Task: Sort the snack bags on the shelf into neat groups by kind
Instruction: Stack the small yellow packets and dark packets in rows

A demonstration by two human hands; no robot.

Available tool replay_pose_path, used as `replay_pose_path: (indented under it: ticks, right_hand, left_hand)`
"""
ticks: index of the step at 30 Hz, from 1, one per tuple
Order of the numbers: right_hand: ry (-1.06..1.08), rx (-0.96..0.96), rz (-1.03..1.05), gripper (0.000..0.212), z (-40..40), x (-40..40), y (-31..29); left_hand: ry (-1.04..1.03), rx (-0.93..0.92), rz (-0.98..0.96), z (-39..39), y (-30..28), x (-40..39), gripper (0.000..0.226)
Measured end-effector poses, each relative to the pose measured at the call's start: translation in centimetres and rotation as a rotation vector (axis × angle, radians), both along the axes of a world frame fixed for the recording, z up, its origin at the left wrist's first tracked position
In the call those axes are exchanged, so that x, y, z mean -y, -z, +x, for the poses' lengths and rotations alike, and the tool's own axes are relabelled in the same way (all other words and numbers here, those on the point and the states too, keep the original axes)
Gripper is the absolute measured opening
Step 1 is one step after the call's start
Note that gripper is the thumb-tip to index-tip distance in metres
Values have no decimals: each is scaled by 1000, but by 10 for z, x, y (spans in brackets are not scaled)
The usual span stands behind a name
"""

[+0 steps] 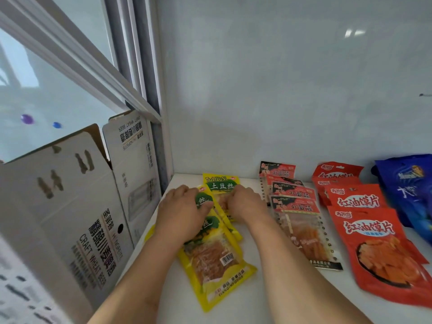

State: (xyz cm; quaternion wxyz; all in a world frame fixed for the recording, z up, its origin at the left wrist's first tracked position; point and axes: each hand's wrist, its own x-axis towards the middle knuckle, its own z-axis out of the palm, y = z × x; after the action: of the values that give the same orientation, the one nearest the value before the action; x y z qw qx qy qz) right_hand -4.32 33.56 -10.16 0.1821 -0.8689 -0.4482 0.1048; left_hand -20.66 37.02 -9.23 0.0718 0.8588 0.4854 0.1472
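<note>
Two hands are touching the yellow potato-shred bags.
The left hand (187, 212) is lying spread on the yellow bags (215, 251); the right hand (245, 203) is pinching the far one.

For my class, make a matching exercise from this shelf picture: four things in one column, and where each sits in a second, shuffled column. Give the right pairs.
Things:
1. yellow bags
2. clear-fronted red-and-black bags
3. red bags
4. blue bag

Places:
A. far right of the shelf
B. under both hands
C. between the yellow and red groups
D. between the clear-fronted group and the blue bag

Pairs: 1-B, 2-C, 3-D, 4-A
</note>
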Motion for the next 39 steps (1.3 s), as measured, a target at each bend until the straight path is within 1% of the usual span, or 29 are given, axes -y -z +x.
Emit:
replay_pose_path:
  ticks: [2,5,7,10,12,15,17,19,22,24,26,27,29,31,34,36,39]
  right_hand:
    - [11,17,7,39,-1,3,2]
    - [36,12,22,36,-2,7,4]
    - [58,-1,47,38,-2,11,5]
    - [98,-50,93,48,-2,17,3]
    - [118,-92,120,56,-2,20,1]
    - [143,-154,187,63,-4,24,-1]
    - [155,-167,211,60,-5,25,-2]
    - [154,-185,237,51,-4,26,-3]
    - [154,-229,303,46,-2,28,-4]
    - [166,-277,349,47,0,28,-2]
    - [164,-335,366,56,1,29,-1]
    - [160,-361,364,61,1,29,-1]
    - [140,-379,343,66,3,28,-1]
    - [109,-394,342,70,1,27,-1]
    - [71,-434,346,73,-1,28,-2]
    - [47,-459,343,73,-2,29,-2]
    - [22,-483,340,71,-4,32,-4]
  left_hand:
    - [-72,-35,38,-12,-6,13,75]
    - [-132,-117,21,-29,-6,33,94]
    - [-151,-150,-9,-38,1,43,99]
    - [-134,-165,-42,-46,13,48,102]
    - [-110,-142,-40,-49,16,46,102]
    - [-129,-143,2,-55,15,47,103]
    - [-194,-180,72,-58,10,53,108]
    - [-236,-187,81,-59,5,60,111]
    - [-259,-172,124,-59,0,70,101]
    - [-223,-138,165,-63,0,74,100]
    - [-257,-129,199,-68,2,78,102]
    - [-268,-143,167,-67,1,82,105]
    - [-295,-184,36,-62,-3,91,112]
    - [-307,-216,8,-59,1,93,106]
    - [-330,-244,-105,-52,-1,94,99]
    - [-337,-221,-145,-51,-3,90,97]
    - [-325,-127,-179,-50,-2,84,92]
